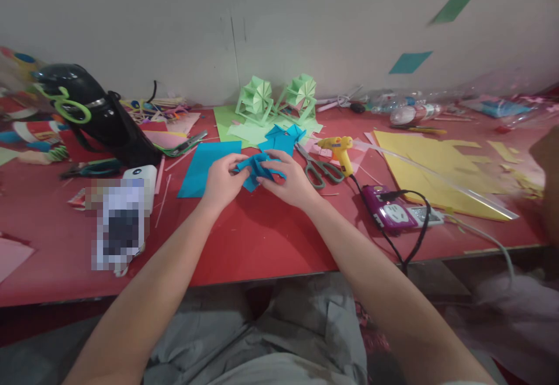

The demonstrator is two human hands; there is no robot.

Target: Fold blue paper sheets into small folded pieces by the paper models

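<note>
Over the red table (262, 239), both my hands pinch a folded blue paper piece (257, 170). My left hand (222, 182) grips its left side with thumb and fingers closed. My right hand (288, 181) holds its right side, fingers curled over the folds. A flat blue sheet (203, 166) lies just left of my hands. More folded blue paper (283, 137) rests right behind them.
Scissors (318, 168) and a yellow glue gun (339, 152) lie right of my hands, with a purple power strip (391, 210) and cable. Green paper models (277, 99) stand at the back. Yellow paper (437, 169) lies at right; a black bag (94, 111) at left.
</note>
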